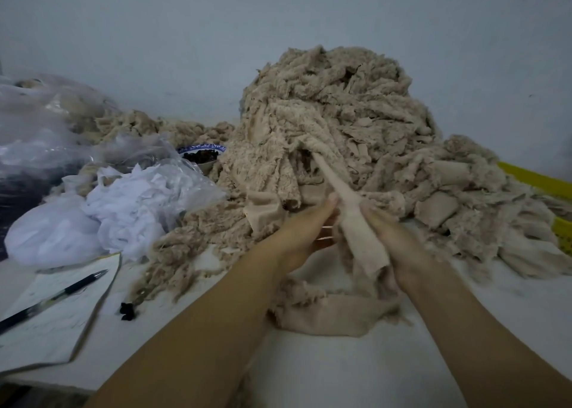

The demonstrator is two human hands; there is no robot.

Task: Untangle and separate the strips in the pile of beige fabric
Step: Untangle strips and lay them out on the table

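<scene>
A tall pile of tangled beige fleece strips (337, 110) stands on the white table against the wall. One beige strip (349, 209) runs taut from the pile's middle down between my hands. My left hand (306, 228) holds its left side, fingers curled round it with the thumb tip up. My right hand (393, 237) grips its right side. The strip's loose end loops on the table (328, 314) below my wrists. More strips spread left (198, 234) and right (483, 222) of the pile.
Clear plastic bags with white fabric (123, 209) lie at left. A blue-patterned bowl (202, 153) sits behind them. Paper sheets (62, 314) with a black pen (52, 299) lie at front left, next to a small black scrap (127, 310). A yellow crate edge (538, 181) shows at right.
</scene>
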